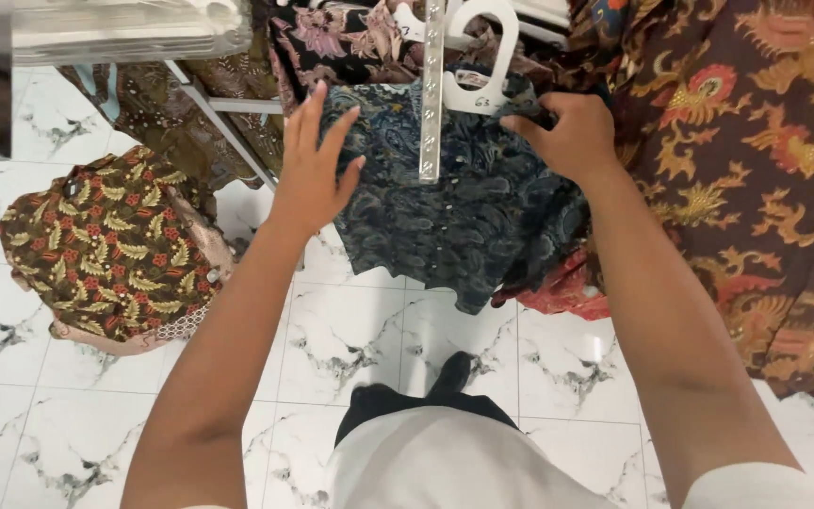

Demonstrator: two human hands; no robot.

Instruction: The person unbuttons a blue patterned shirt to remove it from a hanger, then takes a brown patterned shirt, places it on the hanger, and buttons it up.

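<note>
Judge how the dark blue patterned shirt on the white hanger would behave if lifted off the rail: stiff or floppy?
Probably floppy: the dark blue shirt hangs in soft folds below the white hanger. Likely light, since the right hand pinches its shoulder with fingertips only. It may swing, as the left hand rests flat against it.

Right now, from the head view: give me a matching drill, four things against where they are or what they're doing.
Things:
1. left hand
2. right hand
3. white hanger
4. leaf-print garment

Places or states:
A. heaped low at far left, above the marble floor
B. pinching the shoulder of the dark blue shirt
C. fingers spread, flat on the shirt's other side
D. hooked at the top, beside the slotted metal bar

Pairs: 1-C, 2-B, 3-D, 4-A
</note>
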